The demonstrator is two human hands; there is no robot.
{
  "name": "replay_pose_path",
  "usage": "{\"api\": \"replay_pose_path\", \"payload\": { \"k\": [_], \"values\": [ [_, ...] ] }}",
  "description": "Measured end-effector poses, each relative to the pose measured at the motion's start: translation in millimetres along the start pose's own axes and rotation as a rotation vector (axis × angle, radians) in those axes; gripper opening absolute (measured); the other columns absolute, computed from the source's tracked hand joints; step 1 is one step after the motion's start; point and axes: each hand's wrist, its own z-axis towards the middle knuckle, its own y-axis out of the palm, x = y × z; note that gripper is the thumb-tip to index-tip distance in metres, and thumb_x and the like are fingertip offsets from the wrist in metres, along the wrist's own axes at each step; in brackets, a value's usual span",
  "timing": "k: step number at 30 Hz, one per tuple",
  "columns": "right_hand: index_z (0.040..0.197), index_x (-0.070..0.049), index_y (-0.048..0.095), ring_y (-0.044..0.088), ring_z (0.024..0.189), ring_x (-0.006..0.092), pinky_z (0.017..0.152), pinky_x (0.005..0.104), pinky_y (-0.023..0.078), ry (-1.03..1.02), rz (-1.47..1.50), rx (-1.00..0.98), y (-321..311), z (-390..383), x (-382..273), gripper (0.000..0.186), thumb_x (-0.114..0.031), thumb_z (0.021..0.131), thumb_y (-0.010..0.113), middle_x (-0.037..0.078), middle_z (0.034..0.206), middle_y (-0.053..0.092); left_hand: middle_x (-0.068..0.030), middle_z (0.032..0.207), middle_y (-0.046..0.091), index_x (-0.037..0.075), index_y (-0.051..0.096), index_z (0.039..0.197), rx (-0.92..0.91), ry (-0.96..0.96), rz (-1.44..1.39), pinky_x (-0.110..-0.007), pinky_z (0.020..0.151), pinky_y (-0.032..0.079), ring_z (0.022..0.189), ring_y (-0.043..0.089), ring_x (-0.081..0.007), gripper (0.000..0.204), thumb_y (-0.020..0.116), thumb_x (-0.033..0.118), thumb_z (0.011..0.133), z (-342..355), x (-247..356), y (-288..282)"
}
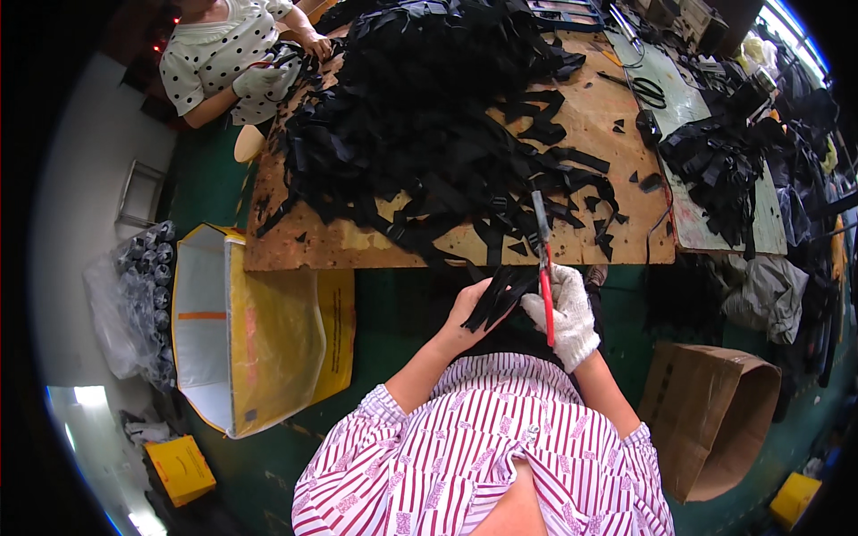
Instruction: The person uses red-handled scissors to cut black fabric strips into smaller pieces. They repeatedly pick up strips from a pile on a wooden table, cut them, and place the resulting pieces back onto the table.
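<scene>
My left hand (472, 314), bare, is closed around a bunch of black fabric strips (496, 302) just off the table's front edge. Beside it, my right hand (572, 317) wears a white knit glove and grips a pair of red-handled scissors (545, 295). Their metal blades point away from me, over the edge of the wooden table (375, 255). A large heap of black fabric strips (384, 134) covers much of that table, some with loose ends hanging near my hands. Part of the right fingers is hidden behind the red handles.
Another person (232, 62) works at the far left of the table. Black-handled scissors (645, 91) lie at the far right, near more black strips (715, 161) on a pale board. A yellow-and-white bin (201, 304) stands left; an open cardboard box (702, 411) stands right.
</scene>
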Motion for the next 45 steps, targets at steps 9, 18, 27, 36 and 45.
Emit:
{"api": "replay_pose_path", "payload": {
  "k": [9, 18, 27, 36, 45],
  "values": [
    [0.115, -0.004, 0.038, 0.049, 0.081, 0.0098, 0.076, 0.0232, 0.044, -0.542, -0.262, 0.304, -25.9, 27.9, -20.6, 0.054, 0.002, 0.072, 0.069, 0.003, 0.094, 0.049, -0.0061, 0.081, 0.060, 0.000, 0.058, 0.095, 0.097, -0.057, 0.134, -0.025, 0.070, 0.046, 0.077, 0.059, -0.0109, 0.016, 0.062, -0.003, 0.079, -11.8, -10.7, -22.9],
    [0.119, -0.004, 0.037, 0.050, 0.083, 0.0105, 0.075, 0.0245, 0.044, -0.691, -0.241, 0.025, -18.0, 18.0, -57.9, 0.055, 0.001, 0.074, 0.069, 0.004, 0.100, 0.049, -0.0064, 0.117, 0.057, 0.001, 0.052, 0.120, 0.077, -0.526, -1.266, -0.022, 0.087, 0.041, 0.106, 0.054, -0.0111, 0.034, 0.054, -0.004, 0.086, 12.5, 42.8, -30.7],
    [0.110, -0.003, 0.040, 0.054, 0.067, 0.0085, 0.062, 0.0227, 0.047, -0.419, -0.109, -0.050, 9.3, -2.0, -46.7, 0.044, 0.001, 0.075, 0.066, 0.005, 0.083, 0.057, -0.0073, 0.086, 0.060, 0.004, 0.046, 0.118, -0.113, -0.141, -0.394, -0.023, 0.066, 0.046, 0.075, 0.057, -0.0114, 0.035, 0.060, 0.005, 0.086, 6.8, 16.0, -20.8],
    [0.113, -0.004, 0.038, 0.053, 0.061, 0.0082, 0.054, 0.0208, 0.045, -0.130, -0.051, 0.032, -17.8, -6.5, -26.2, 0.044, -0.005, 0.079, 0.067, 0.004, 0.078, 0.055, 0.0028, 0.077, 0.043, 0.009, 0.048, 0.105, 0.405, 0.063, -0.711, -0.020, 0.060, 0.036, 0.065, 0.042, -0.0080, 0.040, 0.067, 0.000, 0.071, 10.1, 69.2, -129.4],
    [0.109, -0.005, 0.039, 0.051, 0.058, 0.0089, 0.052, 0.0216, 0.045, -0.033, 0.045, 0.086, -12.9, -7.8, -21.1, 0.042, -0.007, 0.078, 0.068, 0.003, 0.076, 0.054, -0.0087, 0.081, 0.064, -0.002, 0.060, 0.090, 0.434, 0.120, 0.471, -0.027, 0.068, 0.048, 0.073, 0.062, -0.0160, 0.021, 0.070, 0.004, 0.073, 98.3, -3.2, -120.1]
  ]
}}
